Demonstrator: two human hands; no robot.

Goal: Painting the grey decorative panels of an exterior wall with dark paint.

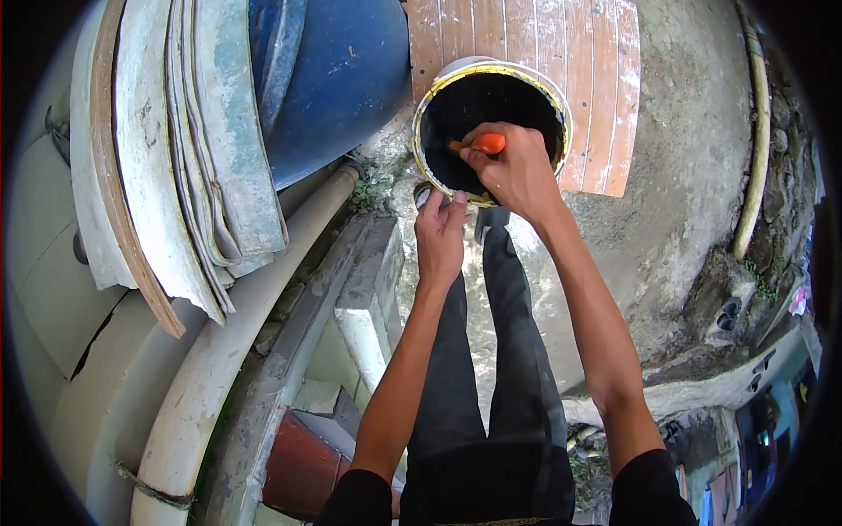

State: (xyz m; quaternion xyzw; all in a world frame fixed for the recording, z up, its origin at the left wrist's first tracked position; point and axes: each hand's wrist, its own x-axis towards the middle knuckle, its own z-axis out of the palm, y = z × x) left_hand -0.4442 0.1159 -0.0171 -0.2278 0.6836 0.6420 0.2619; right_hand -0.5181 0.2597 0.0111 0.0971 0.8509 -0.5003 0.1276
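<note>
A round bucket point(567, 114) with a whitish outside, a yellow-smeared rim and a dark inside stands in front of me. My left hand point(440, 235) grips the near rim with thumb and fingers. Over the bucket's mouth, my right hand point(517, 167) is closed around an orange-handled tool point(493, 143). A small brownish part shows at the tool's left side; its working end is too unclear to tell. The dark inside hides how full the bucket is.
A worn wooden board point(601, 96) lies behind and right of the bucket. On the left are a blue barrel point(342, 79), curved weathered sheets point(232, 131) and a thick pale pipe point(202, 412). A thin pipe point(756, 131) runs along the rough concrete ground point(684, 219) at right.
</note>
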